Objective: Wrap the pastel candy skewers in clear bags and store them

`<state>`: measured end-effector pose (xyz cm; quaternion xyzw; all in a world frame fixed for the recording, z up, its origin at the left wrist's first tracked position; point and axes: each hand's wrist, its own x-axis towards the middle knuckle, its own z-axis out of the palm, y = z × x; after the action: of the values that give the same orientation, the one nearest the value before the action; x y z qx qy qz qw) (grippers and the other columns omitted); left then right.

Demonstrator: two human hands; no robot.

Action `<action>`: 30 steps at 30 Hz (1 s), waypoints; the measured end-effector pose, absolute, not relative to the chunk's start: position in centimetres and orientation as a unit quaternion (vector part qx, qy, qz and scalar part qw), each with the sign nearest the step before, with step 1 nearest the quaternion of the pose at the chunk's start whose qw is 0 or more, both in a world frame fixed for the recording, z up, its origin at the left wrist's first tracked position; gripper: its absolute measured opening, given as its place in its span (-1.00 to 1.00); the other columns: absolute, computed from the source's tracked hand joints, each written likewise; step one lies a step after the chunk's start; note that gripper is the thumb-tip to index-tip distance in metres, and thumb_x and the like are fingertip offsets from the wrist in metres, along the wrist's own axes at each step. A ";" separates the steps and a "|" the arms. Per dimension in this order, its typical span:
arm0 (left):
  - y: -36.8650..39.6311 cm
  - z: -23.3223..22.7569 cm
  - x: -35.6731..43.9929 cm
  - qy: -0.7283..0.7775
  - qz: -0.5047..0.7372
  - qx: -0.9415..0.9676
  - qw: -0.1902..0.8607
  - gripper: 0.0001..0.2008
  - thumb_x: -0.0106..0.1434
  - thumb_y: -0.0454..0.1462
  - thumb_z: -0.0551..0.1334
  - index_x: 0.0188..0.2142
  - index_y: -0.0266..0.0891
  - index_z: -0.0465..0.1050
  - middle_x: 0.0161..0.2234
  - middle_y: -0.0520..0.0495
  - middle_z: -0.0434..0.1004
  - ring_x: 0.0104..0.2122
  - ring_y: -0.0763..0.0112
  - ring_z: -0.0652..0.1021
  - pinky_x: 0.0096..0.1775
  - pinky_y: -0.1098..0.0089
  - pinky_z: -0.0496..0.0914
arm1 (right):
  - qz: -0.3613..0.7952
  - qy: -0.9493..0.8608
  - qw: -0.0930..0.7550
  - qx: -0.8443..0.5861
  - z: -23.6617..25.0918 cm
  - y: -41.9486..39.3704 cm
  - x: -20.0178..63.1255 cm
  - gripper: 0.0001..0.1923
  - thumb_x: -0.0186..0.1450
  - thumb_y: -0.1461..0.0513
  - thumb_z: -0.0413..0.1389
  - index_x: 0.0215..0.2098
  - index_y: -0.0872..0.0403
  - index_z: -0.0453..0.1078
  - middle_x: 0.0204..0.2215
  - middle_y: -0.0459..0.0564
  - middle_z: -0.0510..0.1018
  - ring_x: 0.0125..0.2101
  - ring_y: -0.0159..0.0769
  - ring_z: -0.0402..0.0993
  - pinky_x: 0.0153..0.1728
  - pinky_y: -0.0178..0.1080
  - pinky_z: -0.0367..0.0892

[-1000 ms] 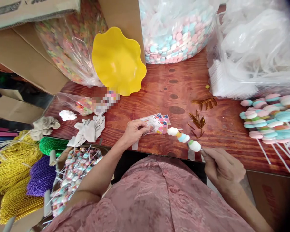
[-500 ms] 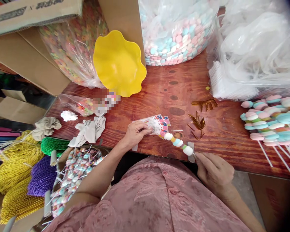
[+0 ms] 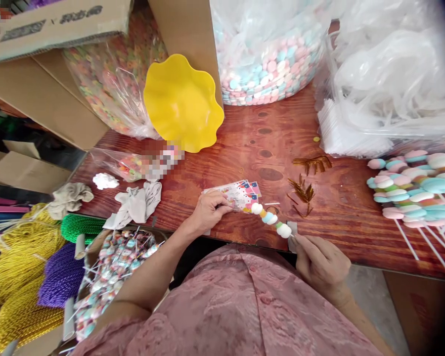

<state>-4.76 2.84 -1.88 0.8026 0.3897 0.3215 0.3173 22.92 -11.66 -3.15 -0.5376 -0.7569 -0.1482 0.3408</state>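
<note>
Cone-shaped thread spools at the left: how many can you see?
4: a green spool, a purple spool, a yellow spool beside them, another yellow spool below. More may be hidden.

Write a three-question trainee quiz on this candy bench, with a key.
1. True or false: the right hand holds a candy skewer by its stick.
2. What does the left hand touch?
A. yellow bowl
B. printed bags
C. green cord
3. Fill in: finished skewers lie at the table's ____ side.

Key
1. True.
2. B, the printed bags.
3. Right.
</note>
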 end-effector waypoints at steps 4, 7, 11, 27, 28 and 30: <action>2.7 -1.9 -4.8 0.407 0.333 0.771 0.359 -0.84 0.21 -0.25 0.35 -0.48 -0.25 0.53 -0.41 -0.04 0.62 -0.33 0.36 0.60 -0.21 0.33 0.45 | -0.144 -0.774 0.313 -0.530 -3.5 -12.0 23.1 -0.77 0.23 0.41 0.17 -0.15 0.08 0.43 -0.44 -0.03 0.60 -0.50 -0.35 0.49 -0.41 -0.29 0.33; 2.7 -1.8 -4.8 0.390 0.320 0.786 0.357 -0.84 0.22 -0.25 0.35 -0.47 -0.24 0.54 -0.39 -0.06 0.62 -0.30 0.35 0.60 -0.19 0.33 0.44 | -0.141 -0.778 0.307 -0.530 -3.7 -12.2 23.2 -0.78 0.23 0.40 0.16 -0.16 0.07 0.44 -0.45 -0.04 0.59 -0.51 -0.37 0.48 -0.42 -0.30 0.32; 2.9 -1.8 -4.8 0.341 0.297 0.838 0.306 -0.83 0.25 -0.24 0.31 -0.46 -0.22 0.54 -0.42 -0.06 0.58 -0.30 0.34 0.57 -0.18 0.31 0.42 | -0.106 -0.758 0.345 -0.543 -3.5 -12.0 22.9 -0.81 0.26 0.37 0.14 -0.18 0.04 0.47 -0.43 -0.02 0.60 -0.50 -0.35 0.50 -0.41 -0.31 0.37; 2.8 -2.1 -5.1 0.301 0.329 0.836 0.320 -0.82 0.30 -0.24 0.26 -0.43 -0.23 0.53 -0.40 -0.08 0.58 -0.26 0.33 0.59 -0.16 0.31 0.47 | -0.126 -0.870 0.256 -0.402 1.8 -5.7 24.7 -0.75 0.26 0.41 0.02 -0.19 0.05 0.45 -0.42 -0.07 0.57 -0.47 -0.39 0.44 -0.43 -0.27 0.21; 2.8 -2.1 -5.2 0.305 0.334 0.831 0.324 -0.82 0.30 -0.24 0.27 -0.43 -0.23 0.53 -0.41 -0.08 0.58 -0.26 0.34 0.60 -0.16 0.32 0.47 | -0.126 -0.870 0.256 -0.401 2.1 -5.5 24.6 -0.75 0.26 0.41 0.02 -0.20 0.04 0.46 -0.42 -0.07 0.57 -0.47 -0.39 0.43 -0.42 -0.26 0.20; 2.8 -2.2 -5.4 0.311 0.343 0.824 0.328 -0.83 0.29 -0.25 0.28 -0.43 -0.23 0.52 -0.41 -0.08 0.58 -0.27 0.35 0.60 -0.16 0.34 0.46 | -0.128 -0.866 0.262 -0.406 2.5 -5.1 24.4 -0.77 0.27 0.40 0.03 -0.22 0.04 0.46 -0.41 -0.07 0.57 -0.45 -0.39 0.43 -0.40 -0.26 0.19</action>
<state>-5.40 2.82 -2.23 0.8236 0.3110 0.3430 0.3276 24.41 -5.11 2.53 -0.4057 -0.8664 -0.1278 0.2618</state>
